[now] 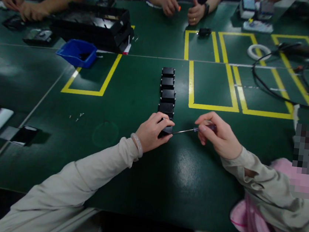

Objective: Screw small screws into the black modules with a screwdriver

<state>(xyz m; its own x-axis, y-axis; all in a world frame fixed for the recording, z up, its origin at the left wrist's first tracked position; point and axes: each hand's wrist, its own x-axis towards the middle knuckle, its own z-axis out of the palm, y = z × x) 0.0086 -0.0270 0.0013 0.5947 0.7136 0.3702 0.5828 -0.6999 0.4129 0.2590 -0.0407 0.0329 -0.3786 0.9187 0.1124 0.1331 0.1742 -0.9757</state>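
Observation:
Several small black boxes stand in a row on the green table, with small bright screws along their sides. At the near end of the row, my left hand grips the closest black box, its fingers and thumb around it. My right hand holds a screwdriver by its dark, see-through handle. The screwdriver's thin shaft points left, and its tip meets the right side of the held box near my left thumb. Whether the tip sits in a screw is too small to tell.
Loose screws lie on the left. Beyond them are a blue bin and black trays. Yellow tape outlines mark the table. A black cable and white tape roll lie right. Co-workers' hands are across the table.

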